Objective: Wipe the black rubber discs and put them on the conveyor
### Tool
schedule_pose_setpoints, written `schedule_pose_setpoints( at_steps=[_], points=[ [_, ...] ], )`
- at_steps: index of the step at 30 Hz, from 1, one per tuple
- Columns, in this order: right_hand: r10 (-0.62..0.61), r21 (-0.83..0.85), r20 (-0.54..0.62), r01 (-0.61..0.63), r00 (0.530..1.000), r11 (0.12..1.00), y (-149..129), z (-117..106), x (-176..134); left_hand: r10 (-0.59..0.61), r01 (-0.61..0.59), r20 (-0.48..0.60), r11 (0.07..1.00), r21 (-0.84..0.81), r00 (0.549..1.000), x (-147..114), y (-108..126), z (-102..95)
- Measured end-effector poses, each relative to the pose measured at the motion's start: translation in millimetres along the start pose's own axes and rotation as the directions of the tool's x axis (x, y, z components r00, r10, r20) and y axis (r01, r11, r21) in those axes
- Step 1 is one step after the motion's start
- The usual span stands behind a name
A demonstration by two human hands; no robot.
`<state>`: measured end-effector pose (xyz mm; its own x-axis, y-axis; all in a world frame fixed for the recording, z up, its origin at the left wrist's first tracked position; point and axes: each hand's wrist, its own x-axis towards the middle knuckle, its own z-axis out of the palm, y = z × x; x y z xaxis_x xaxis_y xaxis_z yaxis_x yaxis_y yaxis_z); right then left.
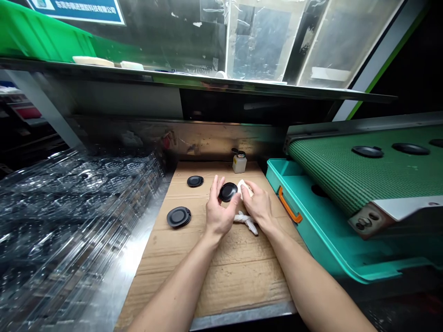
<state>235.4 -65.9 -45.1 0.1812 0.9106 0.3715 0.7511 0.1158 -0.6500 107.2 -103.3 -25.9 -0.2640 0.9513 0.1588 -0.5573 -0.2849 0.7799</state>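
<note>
Between the thumb and fingers of my left hand [220, 212] is a round black plastic lid [228, 192], held tilted above the cardboard. Closed around a small white cloth [242, 185], my right hand [256, 201] is at the lid's right edge; whether the cloth touches the lid I cannot tell. A crumpled white cloth or glove [247, 222] lies on the cardboard under my hands. To the left rest a stack of black lids [179, 216] and, farther back, another black lid or small stack [195, 181].
A small bottle [239, 163] stands at the back of the cardboard sheet [221, 281]. Stacked clear plastic trays [69, 207] fill the left. At right, a green conveyor belt [391, 173] carrying black lids [367, 151] overhangs a teal bin [332, 251]. A metal shelf [194, 82] crosses above.
</note>
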Motion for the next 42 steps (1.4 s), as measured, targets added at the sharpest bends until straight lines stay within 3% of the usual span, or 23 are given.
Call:
schedule_pose_setpoints(
  at_steps=[2,3,5,7,11,16,20,21,24,28,31,35,40,42],
  points=[
    [-0.021,0.164,0.018,0.017,1.0,0.986,-2.8,0.5,-0.9,-0.176,0.174,-0.042,0.984,-0.044,0.984,11.9,-9.2,-10.5],
    [-0.027,0.257,0.06,0.011,0.998,0.966,-4.5,1.1,-1.9,-0.293,0.289,-0.046,0.954,-0.082,0.955,17.6,-13.0,-15.8],
    [-0.064,0.405,0.201,-0.023,0.978,0.914,-8.3,3.3,-4.8,-0.496,0.491,0.011,0.857,-0.158,0.868,26.4,-18.2,-24.6],
    [-0.118,0.471,0.305,-0.042,0.945,0.881,-12.4,6.5,-8.7,-0.575,0.584,0.109,0.782,-0.215,0.811,30.6,-20.9,-29.2],
    [-0.14,0.505,0.293,-0.029,0.946,0.862,-19.7,11.0,-14.7,-0.539,0.583,0.224,0.766,-0.272,0.812,30.2,-23.9,-29.6],
    [-0.184,0.41,0.483,-0.035,0.856,0.911,-16.4,1.7,-10.3,-0.539,0.554,0.137,0.783,-0.282,0.831,29.9,-24.1,-30.6],
    [-0.17,0.228,0.289,0.104,0.942,0.968,-14.1,-2.3,-8.4,-0.535,0.548,0.135,0.777,-0.308,0.834,30.0,-24.9,-29.1],
    [-0.187,0.21,0.269,0.132,0.945,0.969,-15.6,-1.3,-9.7,-0.538,0.55,0.131,0.777,-0.305,0.833,29.8,-25.4,-28.4],
    [-0.244,0.192,0.333,0.188,0.911,0.963,-22.9,2.8,-15.7,-0.546,0.557,0.127,0.778,-0.289,0.828,28.9,-25.9,-26.5],
    [-0.175,0.021,0.273,0.177,0.946,0.984,-31.8,3.7,-21.7,-0.544,0.564,0.153,0.771,-0.297,0.825,28.0,-25.2,-25.8],
    [-0.159,-0.111,0.306,0.201,0.939,0.973,-33.5,1.3,-20.1,-0.57,0.582,0.134,0.757,-0.296,0.811,28.1,-24.6,-26.4],
    [-0.012,-0.34,0.206,0.083,0.979,0.937,-28.7,-3.0,-13.3,-0.569,0.584,0.142,0.76,-0.285,0.81,27.5,-24.5,-27.1],
    [-0.106,-0.308,0.301,0.202,0.948,0.93,-29.8,-1.9,-12.5,-0.574,0.595,0.159,0.763,-0.253,0.803,27.1,-26.5,-27.1],
    [-0.054,-0.361,0.269,0.153,0.962,0.92,-32.0,-0.3,-12.4,-0.577,0.6,0.165,0.758,-0.258,0.8,28.2,-27.4,-27.9]
  ],
)
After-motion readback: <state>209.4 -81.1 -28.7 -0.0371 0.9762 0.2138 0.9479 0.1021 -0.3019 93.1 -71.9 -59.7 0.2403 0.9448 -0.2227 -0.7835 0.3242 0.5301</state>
